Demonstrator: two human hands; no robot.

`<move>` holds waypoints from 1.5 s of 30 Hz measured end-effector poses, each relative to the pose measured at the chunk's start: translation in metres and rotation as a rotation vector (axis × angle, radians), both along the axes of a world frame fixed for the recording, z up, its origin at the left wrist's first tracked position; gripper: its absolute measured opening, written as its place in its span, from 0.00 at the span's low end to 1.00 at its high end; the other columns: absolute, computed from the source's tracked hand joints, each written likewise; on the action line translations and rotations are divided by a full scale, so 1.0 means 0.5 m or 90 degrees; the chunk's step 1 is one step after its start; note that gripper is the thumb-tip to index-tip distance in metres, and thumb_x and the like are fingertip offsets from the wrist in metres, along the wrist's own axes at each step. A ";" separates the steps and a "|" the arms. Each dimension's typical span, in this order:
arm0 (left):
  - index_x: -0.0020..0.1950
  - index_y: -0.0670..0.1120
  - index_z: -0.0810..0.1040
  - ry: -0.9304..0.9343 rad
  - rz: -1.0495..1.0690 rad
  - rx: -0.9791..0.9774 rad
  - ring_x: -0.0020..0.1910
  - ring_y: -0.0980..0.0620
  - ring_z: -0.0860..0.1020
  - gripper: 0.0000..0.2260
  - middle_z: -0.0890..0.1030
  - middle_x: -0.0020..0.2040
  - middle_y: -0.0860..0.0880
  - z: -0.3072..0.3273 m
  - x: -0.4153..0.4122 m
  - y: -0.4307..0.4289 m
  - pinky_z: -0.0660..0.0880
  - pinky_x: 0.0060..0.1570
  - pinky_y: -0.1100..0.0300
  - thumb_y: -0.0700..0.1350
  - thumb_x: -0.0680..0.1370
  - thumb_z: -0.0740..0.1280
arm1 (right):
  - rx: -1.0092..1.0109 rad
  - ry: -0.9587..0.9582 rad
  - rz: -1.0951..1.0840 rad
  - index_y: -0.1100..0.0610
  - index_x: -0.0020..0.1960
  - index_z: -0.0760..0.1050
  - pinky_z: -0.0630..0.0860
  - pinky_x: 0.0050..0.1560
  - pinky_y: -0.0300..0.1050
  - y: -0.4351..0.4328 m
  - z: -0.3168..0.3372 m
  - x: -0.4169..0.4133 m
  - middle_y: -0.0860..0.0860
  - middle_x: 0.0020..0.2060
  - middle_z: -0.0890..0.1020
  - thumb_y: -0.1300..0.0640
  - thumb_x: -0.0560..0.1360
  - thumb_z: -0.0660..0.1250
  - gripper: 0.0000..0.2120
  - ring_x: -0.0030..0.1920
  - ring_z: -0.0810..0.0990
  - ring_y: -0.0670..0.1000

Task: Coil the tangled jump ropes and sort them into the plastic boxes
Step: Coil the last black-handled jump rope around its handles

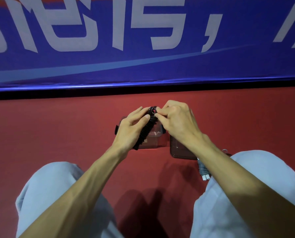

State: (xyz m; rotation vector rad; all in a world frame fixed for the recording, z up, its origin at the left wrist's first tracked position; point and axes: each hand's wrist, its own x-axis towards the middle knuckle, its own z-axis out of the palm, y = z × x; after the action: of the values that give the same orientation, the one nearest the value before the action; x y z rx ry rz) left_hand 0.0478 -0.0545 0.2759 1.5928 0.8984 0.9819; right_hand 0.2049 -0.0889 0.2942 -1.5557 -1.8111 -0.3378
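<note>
Left hand (133, 125) grips the wound black jump rope (146, 130) above the clear plastic box (153, 142); right hand (176, 121) pinches its top loop — if that pinch slips, the tight wraps could spring loose.

The left forearm (85, 182) and right forearm (229, 169), both bare, reach forward and converge. The left grip (133, 126) curls fingers and thumb round a black coiled rope (146, 130). Just right of it, the right grip (176, 121) pinches the rope's top end, knuckles raised.
</note>
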 end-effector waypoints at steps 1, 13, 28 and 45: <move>0.65 0.57 0.78 0.015 -0.008 0.025 0.64 0.71 0.70 0.13 0.72 0.70 0.59 0.002 -0.002 0.000 0.67 0.60 0.74 0.47 0.81 0.64 | 0.022 -0.013 -0.002 0.61 0.44 0.85 0.79 0.31 0.50 -0.003 0.001 0.002 0.54 0.35 0.80 0.59 0.72 0.73 0.05 0.34 0.80 0.57; 0.67 0.49 0.78 -0.007 -0.028 0.036 0.57 0.67 0.78 0.14 0.82 0.58 0.60 0.007 0.001 -0.006 0.72 0.54 0.72 0.43 0.81 0.65 | 0.043 0.240 -0.026 0.58 0.38 0.82 0.76 0.39 0.50 0.014 -0.019 -0.019 0.49 0.35 0.79 0.61 0.68 0.75 0.03 0.36 0.78 0.49; 0.65 0.49 0.79 0.065 0.028 0.095 0.48 0.65 0.80 0.16 0.84 0.52 0.58 0.000 -0.014 0.009 0.74 0.52 0.69 0.41 0.77 0.70 | -0.052 0.342 0.018 0.57 0.43 0.79 0.69 0.40 0.26 -0.006 -0.007 -0.012 0.49 0.40 0.78 0.68 0.65 0.76 0.12 0.33 0.75 0.38; 0.71 0.62 0.65 0.431 -0.052 0.249 0.58 0.60 0.77 0.30 0.75 0.50 0.75 -0.011 -0.031 0.018 0.72 0.56 0.54 0.55 0.71 0.72 | -0.329 0.151 -0.012 0.52 0.41 0.77 0.69 0.58 0.45 0.005 -0.007 -0.007 0.48 0.52 0.73 0.57 0.77 0.67 0.06 0.55 0.73 0.49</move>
State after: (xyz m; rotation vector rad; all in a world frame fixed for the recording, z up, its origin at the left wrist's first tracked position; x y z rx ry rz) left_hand 0.0325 -0.0455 0.2706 2.3477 1.1188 0.5741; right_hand 0.2012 -0.0865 0.2905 -1.8618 -1.7769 0.3246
